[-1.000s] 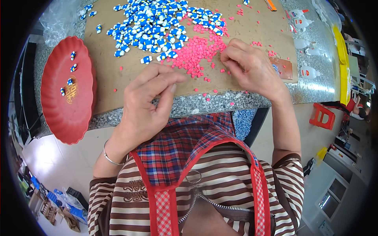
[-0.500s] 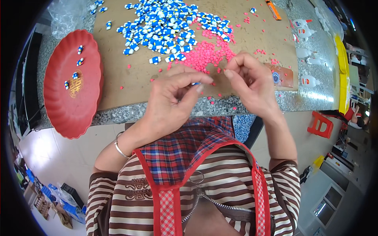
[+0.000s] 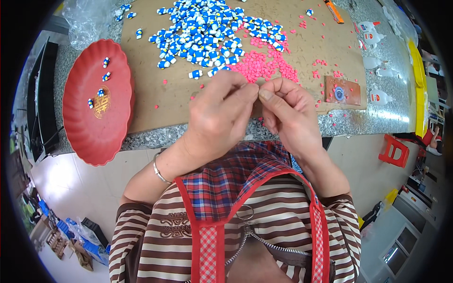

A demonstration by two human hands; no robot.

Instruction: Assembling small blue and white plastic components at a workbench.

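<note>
My left hand and my right hand meet fingertip to fingertip above the near edge of the brown board. Both pinch tight on a small piece that the fingers hide almost entirely. Just beyond the hands lies a heap of small pink pieces. Farther back spreads a large heap of blue-and-white pieces. A metal bangle sits on my left wrist.
A red scalloped plate with several blue-and-white pieces lies at the left on the stone counter. A small wooden block carrying a blue piece, white glue bottles and an orange tool lie at the right. A red stool stands below.
Both hands have lifted off the board and come together. The right hand left the pink heap, and the left hand closed from flat into a pinch.
</note>
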